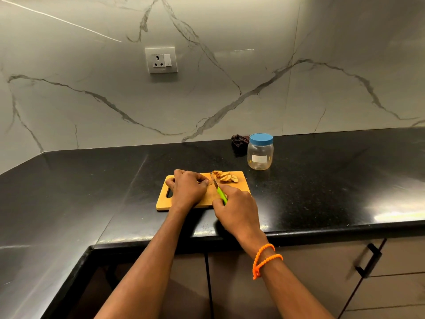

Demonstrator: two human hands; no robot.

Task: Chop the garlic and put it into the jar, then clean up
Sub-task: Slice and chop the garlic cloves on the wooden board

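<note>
A wooden cutting board [239,188] lies on the black countertop. Sliced garlic pieces [225,176] sit in a small pile at the board's far right. My right hand [236,209] grips a green-handled knife [221,194], whose blade points toward the far edge just left of the pile. My left hand [187,188] rests on the board with fingers curled, fingertips beside the blade; whatever piece it holds is mostly hidden. A clear plastic jar [260,153] with a blue lid on stands behind the board to the right.
A dark crumpled cloth [239,142] lies by the wall, left of the jar. The black countertop [333,180] runs along a marble wall with a socket [161,60]. Cabinet doors with a black handle [368,260] are below the counter edge.
</note>
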